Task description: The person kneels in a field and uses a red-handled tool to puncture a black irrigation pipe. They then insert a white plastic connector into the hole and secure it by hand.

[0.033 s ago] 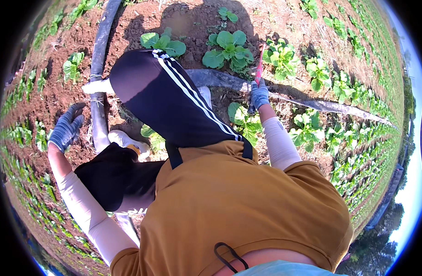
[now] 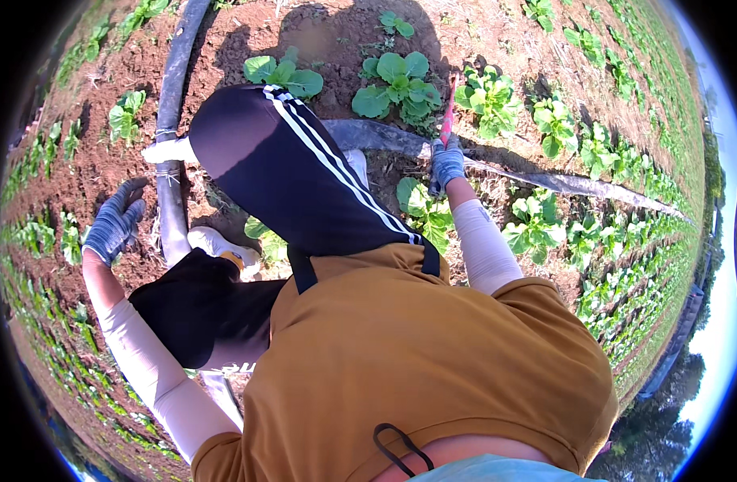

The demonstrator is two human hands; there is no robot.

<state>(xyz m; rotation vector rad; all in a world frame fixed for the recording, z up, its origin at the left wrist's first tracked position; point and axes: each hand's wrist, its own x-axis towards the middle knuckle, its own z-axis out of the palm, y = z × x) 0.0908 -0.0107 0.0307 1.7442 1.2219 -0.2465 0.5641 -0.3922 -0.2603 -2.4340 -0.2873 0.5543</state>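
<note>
My right hand (image 2: 447,165), in a grey-blue knit glove, is closed around a slim red tool (image 2: 448,112). Its red part points away from me, and a dark end shows below the fist; I cannot make out its exact kind. Just right of the tool grows a leafy green plant (image 2: 489,98), and a larger leafy plant (image 2: 397,84) stands to its left. Off to the left, my gloved left hand (image 2: 114,223) hangs over the soil with fingers apart and loosely bent. Nothing is in it.
A dark hose (image 2: 172,104) runs over the reddish soil at left, under my white shoe. Another flattened dark hose (image 2: 376,138) crosses behind my knee and runs right. Rows of leafy plants (image 2: 537,225) fill both sides. My bent leg (image 2: 296,161) lies between the hands.
My right hand and the red tool have shifted very slightly left. My left hand has stayed almost where it was.
</note>
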